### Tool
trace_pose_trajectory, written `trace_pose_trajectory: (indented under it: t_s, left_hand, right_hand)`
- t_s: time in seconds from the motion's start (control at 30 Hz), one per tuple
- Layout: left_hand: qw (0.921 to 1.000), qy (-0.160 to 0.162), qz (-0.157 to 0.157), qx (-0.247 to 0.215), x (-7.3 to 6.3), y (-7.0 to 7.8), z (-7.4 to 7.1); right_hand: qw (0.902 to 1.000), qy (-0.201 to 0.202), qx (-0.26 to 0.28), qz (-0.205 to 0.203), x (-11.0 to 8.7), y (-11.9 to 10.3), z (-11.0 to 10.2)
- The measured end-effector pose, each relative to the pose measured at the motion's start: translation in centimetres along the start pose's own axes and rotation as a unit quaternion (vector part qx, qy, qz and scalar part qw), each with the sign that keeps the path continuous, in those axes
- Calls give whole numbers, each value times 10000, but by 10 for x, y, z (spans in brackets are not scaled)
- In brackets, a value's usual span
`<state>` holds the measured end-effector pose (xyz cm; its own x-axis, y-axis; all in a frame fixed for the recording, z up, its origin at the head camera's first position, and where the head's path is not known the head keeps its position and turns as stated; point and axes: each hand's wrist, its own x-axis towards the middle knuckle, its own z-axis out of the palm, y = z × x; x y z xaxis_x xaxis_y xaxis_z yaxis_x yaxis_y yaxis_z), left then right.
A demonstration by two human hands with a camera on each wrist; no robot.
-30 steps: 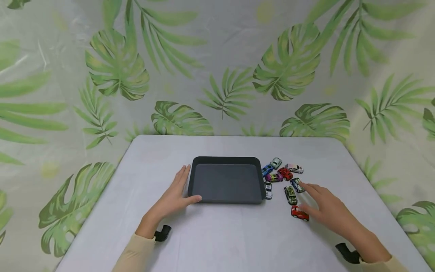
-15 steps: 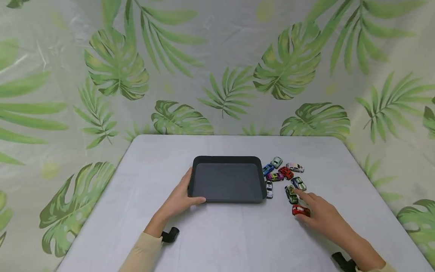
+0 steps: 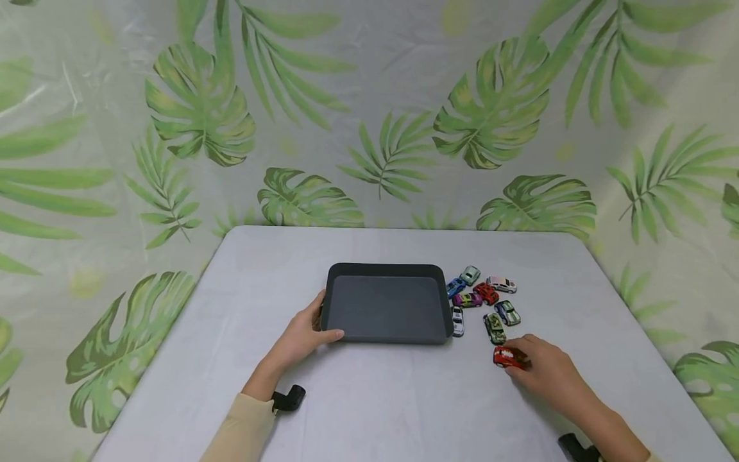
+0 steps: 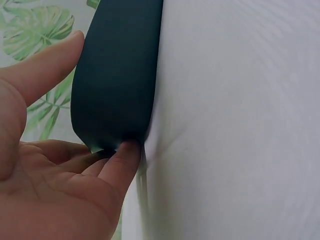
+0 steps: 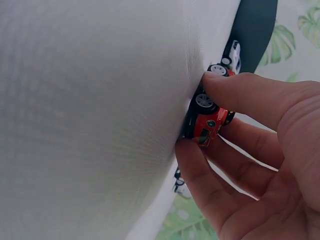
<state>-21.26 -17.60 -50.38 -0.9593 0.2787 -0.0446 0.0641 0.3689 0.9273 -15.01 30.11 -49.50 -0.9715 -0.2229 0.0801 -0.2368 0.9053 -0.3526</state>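
My left hand (image 3: 297, 337) holds the dark grey tray (image 3: 387, 311) at its near left corner. In the left wrist view the thumb lies along the tray's upper edge and the fingertips curl at its bottom edge. My right hand (image 3: 547, 367) pinches a red toy car (image 5: 206, 125) between thumb and fingers, low over the white table; its wheels face the right wrist camera. Just beyond those fingers lies a green camouflage toy car (image 3: 494, 328). A white and green toy car (image 3: 508, 312) sits behind that one. No object lies inside the tray.
Right of the tray is a loose group of toy cars: a white and black one (image 3: 458, 322), a purple one (image 3: 466, 299), a blue one (image 3: 455, 287), a pale green one (image 3: 470, 275), another red one (image 3: 486, 293) and a white one (image 3: 501, 284). A leaf-patterned sheet (image 3: 404, 96) hangs behind the table.
My right hand has drawn back from the white and green car toward the near red car and grasped it. The left fingers have closed round the tray's corner.
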Motion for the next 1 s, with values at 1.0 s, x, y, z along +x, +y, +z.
trace_pose_trajectory:
  t_s: [1.0]
  left_hand:
    - [9857,710,-658,-1377,-1,10,9]
  right_hand:
    - [9944,838,216,-600,43,-28,-17]
